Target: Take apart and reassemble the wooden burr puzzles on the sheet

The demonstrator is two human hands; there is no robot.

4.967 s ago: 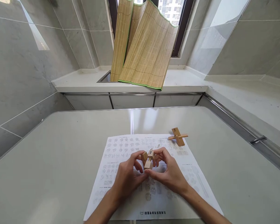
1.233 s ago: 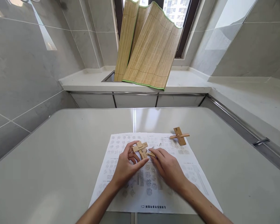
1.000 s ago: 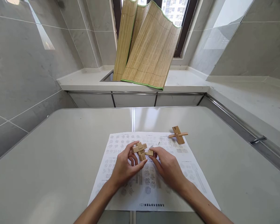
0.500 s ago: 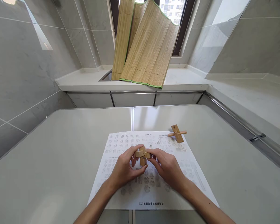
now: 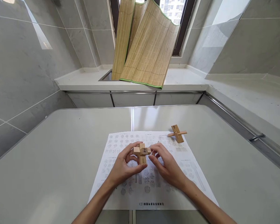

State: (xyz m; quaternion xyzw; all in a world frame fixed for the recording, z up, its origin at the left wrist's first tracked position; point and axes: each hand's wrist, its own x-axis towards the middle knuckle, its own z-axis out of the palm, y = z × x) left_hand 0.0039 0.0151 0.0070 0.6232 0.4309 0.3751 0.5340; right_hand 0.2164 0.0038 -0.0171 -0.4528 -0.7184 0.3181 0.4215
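Observation:
A small wooden interlocking puzzle (image 5: 143, 151) made of crossed square bars is held up over the printed sheet (image 5: 121, 199). One bar shows a black "2" facing up. My left hand (image 5: 123, 163) grips it from the left, with the thumb under the lower bar end and the index finger over the top. At the puzzle's right end is my right hand (image 5: 165, 163). Its thumb and index finger are apart, with the fingertips beside the bar end; whether they touch it I cannot tell.
Another wooden piece (image 5: 176, 133), a flat plate marked with a number and crossed by a rod, lies on the sheet's far right corner. The white table (image 5: 49, 161) has a seam down its middle. Beyond it, a bamboo mat (image 5: 149, 49) hangs over the ledge (image 5: 186, 79) by the window.
The puzzle has been turned, so the face marked "2" now shows. My right fingers have loosened from it and shifted slightly right, while my left hand keeps its hold.

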